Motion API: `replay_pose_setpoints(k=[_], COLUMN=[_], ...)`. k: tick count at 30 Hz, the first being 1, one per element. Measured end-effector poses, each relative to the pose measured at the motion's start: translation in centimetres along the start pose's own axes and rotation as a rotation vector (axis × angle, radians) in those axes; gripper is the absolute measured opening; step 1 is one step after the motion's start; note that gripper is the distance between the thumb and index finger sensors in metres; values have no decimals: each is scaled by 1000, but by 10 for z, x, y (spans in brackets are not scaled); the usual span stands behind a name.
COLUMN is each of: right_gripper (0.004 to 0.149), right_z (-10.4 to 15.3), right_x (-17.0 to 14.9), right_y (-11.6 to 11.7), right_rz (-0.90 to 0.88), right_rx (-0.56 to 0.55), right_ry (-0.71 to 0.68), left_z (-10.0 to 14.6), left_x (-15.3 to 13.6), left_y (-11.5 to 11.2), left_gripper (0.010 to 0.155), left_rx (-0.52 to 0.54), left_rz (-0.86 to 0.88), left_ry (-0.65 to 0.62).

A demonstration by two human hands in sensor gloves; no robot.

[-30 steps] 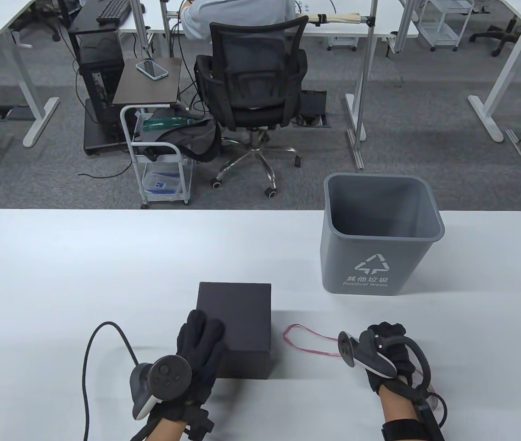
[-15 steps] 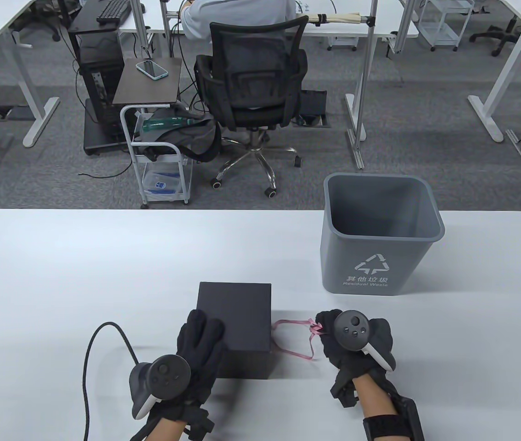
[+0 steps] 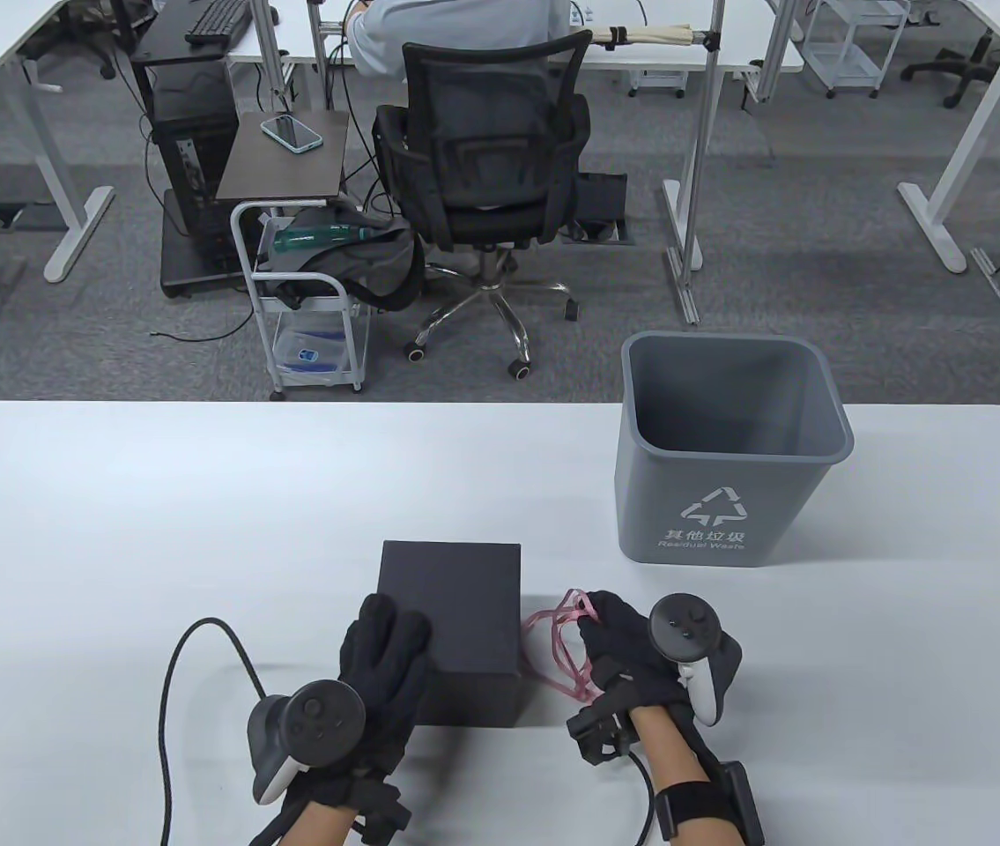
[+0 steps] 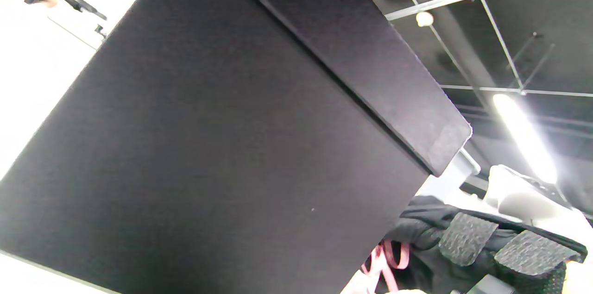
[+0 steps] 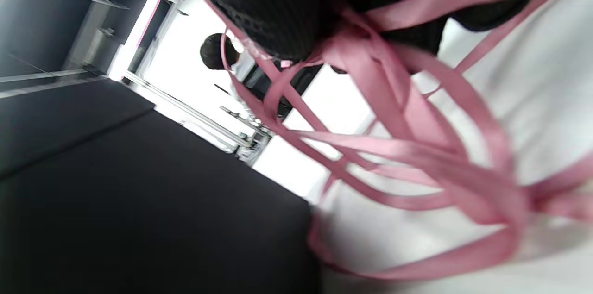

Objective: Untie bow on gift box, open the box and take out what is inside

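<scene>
A black gift box [image 3: 455,608] stands closed on the white table [image 3: 200,493], its lid on and no ribbon around it. My left hand [image 3: 381,652] rests flat on the lid's near left corner, fingers straight. In the left wrist view the box's side [image 4: 222,146] fills the frame under the lid's rim. The pink ribbon [image 3: 563,641] lies in loose loops just right of the box. My right hand [image 3: 618,648] has its fingers curled into those loops and holds them; in the right wrist view the ribbon [image 5: 407,146] hangs in several strands from the gloved fingers [image 5: 278,11].
A grey waste bin [image 3: 729,449] stands on the table behind my right hand. A black cable [image 3: 178,696] loops on the table left of my left hand. Beyond the far edge are an office chair [image 3: 482,176], a cart and a seated person.
My right hand moved left toward the box and gathered the ribbon, which was stretched out before, into bunched loops. The left hand and box stayed still.
</scene>
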State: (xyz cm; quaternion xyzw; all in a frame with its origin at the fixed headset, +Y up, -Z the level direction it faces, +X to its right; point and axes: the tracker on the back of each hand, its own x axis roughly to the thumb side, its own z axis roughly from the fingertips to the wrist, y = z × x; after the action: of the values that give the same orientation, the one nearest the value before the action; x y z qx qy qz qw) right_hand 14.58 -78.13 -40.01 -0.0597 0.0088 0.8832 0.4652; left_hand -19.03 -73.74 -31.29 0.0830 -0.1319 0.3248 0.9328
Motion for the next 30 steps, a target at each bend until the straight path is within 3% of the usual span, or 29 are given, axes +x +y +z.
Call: replay_pose_setpoints(k=[5, 8, 11, 14, 18, 21, 24, 28, 30], right_gripper=[47, 73, 89, 96, 99, 112, 124, 126, 122], right_z=[4, 5, 4, 2, 3, 0, -7, -16, -20], right_x=[8, 16, 21, 24, 30, 25, 13, 8, 11], right_y=[-7, -11, -13, -11, -3, 10, 27, 35, 32], right_rz=[220, 391, 531, 493, 497, 480, 532, 736, 691], right_rx=[120, 242, 434, 563, 642, 745, 737, 604, 564], right_ry=[51, 139, 217, 186, 58, 137, 196, 177, 157], left_z=[0, 0, 0, 0, 0, 0, 0, 0, 0], left_x=[0, 0, 0, 0, 0, 0, 0, 0, -1], left_y=[0, 0, 0, 0, 0, 0, 0, 0, 0], left_gripper=[57, 57, 58, 58, 58, 58, 58, 58, 58], left_rx=[-1, 0, -1, -1, -2, -1, -3, -4, -5], left_rz=[-2, -3, -3, -3, -2, 0, 2, 3, 3], left_ry=[0, 0, 1, 1, 0, 0, 0, -1, -1])
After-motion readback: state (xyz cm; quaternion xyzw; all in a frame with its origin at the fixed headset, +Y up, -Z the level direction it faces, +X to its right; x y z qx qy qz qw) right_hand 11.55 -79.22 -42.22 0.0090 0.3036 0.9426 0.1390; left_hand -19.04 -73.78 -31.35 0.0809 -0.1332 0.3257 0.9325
